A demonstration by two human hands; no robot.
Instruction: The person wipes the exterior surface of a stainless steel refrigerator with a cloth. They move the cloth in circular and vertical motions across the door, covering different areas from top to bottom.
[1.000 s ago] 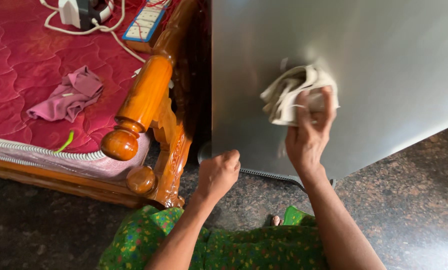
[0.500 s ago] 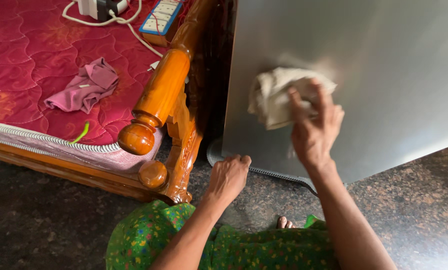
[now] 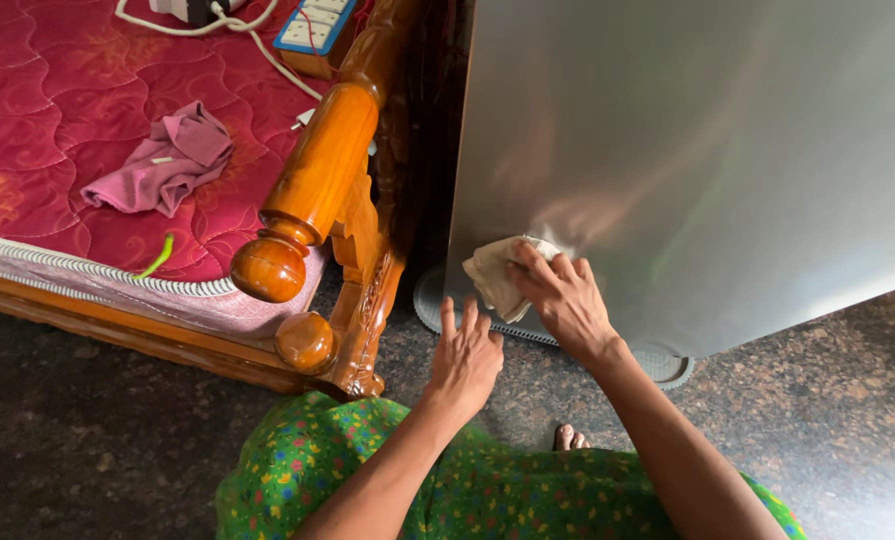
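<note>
A tall grey metal appliance panel (image 3: 687,150) fills the upper right. My right hand (image 3: 562,298) presses a crumpled off-white cloth (image 3: 497,275) against the panel's lower left corner, fingers curled over it. My left hand (image 3: 465,358) hovers just below and left of the cloth, fingers spread and holding nothing, near the panel's bottom edge. My green patterned skirt (image 3: 447,480) shows at the bottom.
A wooden bed frame with a rounded post (image 3: 307,190) stands left of the panel, leaving a narrow dark gap. On the red quilted mattress (image 3: 57,110) lie a pink cloth (image 3: 162,160) and a power strip (image 3: 312,25) with cords. Dark speckled stone floor (image 3: 827,400) surrounds me.
My right hand slid the cloth down the panel to its lower left corner. My left hand went from a fist to spread fingers.
</note>
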